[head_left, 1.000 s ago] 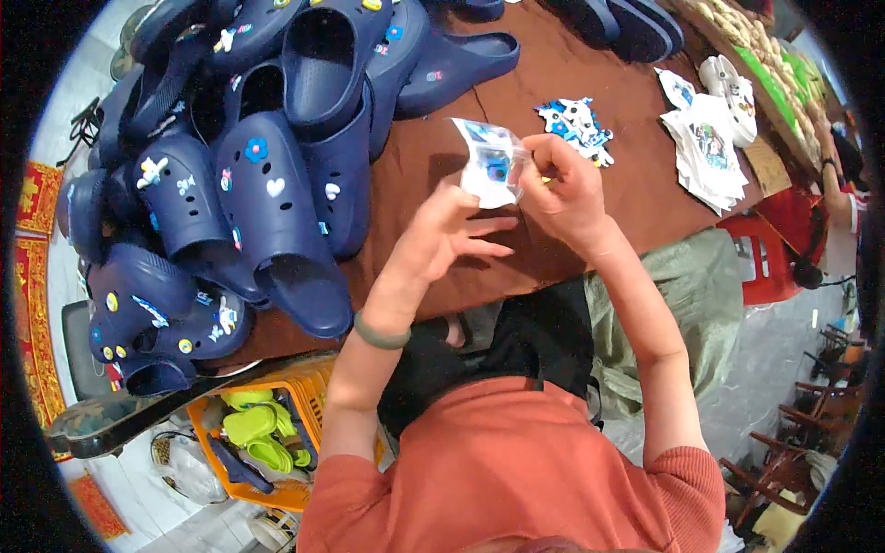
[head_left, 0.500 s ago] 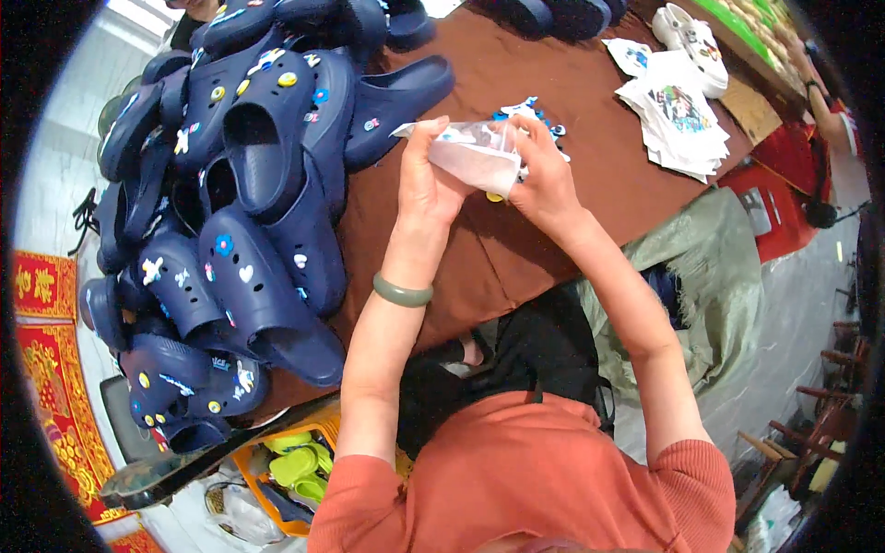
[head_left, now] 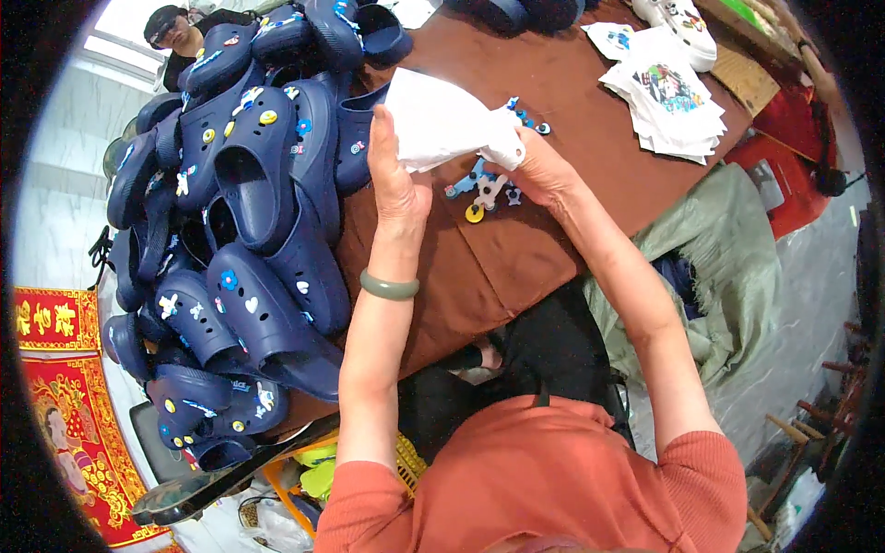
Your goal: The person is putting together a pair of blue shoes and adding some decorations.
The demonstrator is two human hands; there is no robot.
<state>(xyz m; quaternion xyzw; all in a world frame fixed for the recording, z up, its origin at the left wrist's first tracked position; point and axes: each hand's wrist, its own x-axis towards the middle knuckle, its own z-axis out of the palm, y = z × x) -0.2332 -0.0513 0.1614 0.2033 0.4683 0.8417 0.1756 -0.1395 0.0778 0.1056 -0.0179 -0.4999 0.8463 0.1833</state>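
A white plastic packet point(head_left: 441, 118) is held up over the brown-covered table, its plain white side showing. My left hand point(head_left: 398, 184) grips its left edge, thumb upright in front and the other fingers hidden behind; a green bangle circles that wrist. My right hand point(head_left: 542, 168) pinches the packet's right end, where a white part with small holes bulges out. Just below the packet lie loose shoe charms point(head_left: 487, 191) in blue, white and yellow. More small blue charms point(head_left: 527, 115) lie beyond my right hand.
Navy clogs point(head_left: 263, 175) with charms are heaped along the left. Printed white packets point(head_left: 666, 101) and white clogs point(head_left: 682, 32) lie at the far right. A person point(head_left: 175, 32) is at the far left. A pale green sack point(head_left: 728, 267) stands beside the brown cloth point(head_left: 466, 267).
The packet has turned from its half-clear side to its white side and spread upward. My hands have moved slightly apart and still hold it. The view has shifted a little.
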